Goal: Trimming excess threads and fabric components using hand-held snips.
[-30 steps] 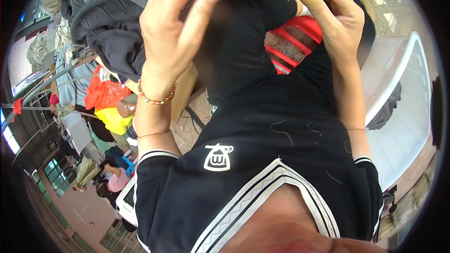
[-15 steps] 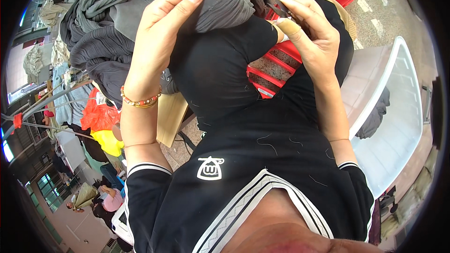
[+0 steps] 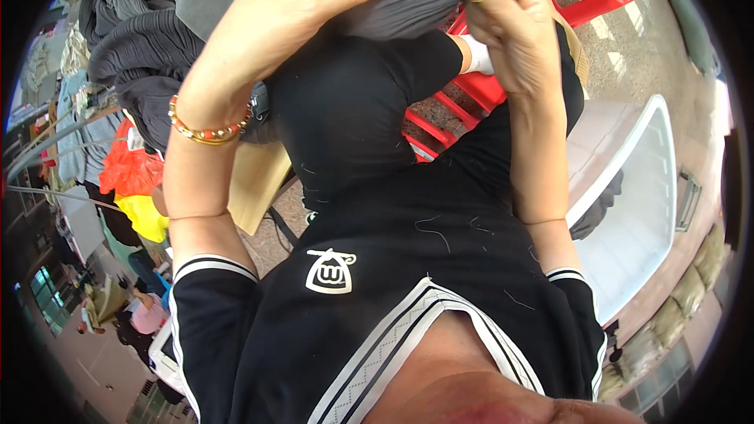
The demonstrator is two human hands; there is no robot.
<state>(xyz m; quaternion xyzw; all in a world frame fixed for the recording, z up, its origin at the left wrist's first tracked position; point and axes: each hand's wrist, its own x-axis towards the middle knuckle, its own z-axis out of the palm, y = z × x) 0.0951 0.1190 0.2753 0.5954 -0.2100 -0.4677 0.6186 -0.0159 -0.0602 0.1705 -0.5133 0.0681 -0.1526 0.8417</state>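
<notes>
1. The left hand [image 3: 294, 12] is clamped on the grey cloth [image 3: 412, 4], thumb on its edge; the cloth spans between the two hands at the top of the view.
2. The right hand [image 3: 522, 43], its thumb in a yellowish covering, meets the cloth's other end; blur leaves me unable to tell what its fingers clamp.
3. Half a second ago that hand was apart from the cloth, holding a dark tool.
4. The black shirt [image 3: 385, 220] bears a white shield-shaped emblem [image 3: 328, 273] with a letter-like mark.
5. The red stool's [image 3: 481, 90] white sticker [image 3: 422, 153] is unreadable.
6. Grey garments [image 3: 145, 43] lie heaped left; a translucent bin [image 3: 638, 243] stands right.
</notes>
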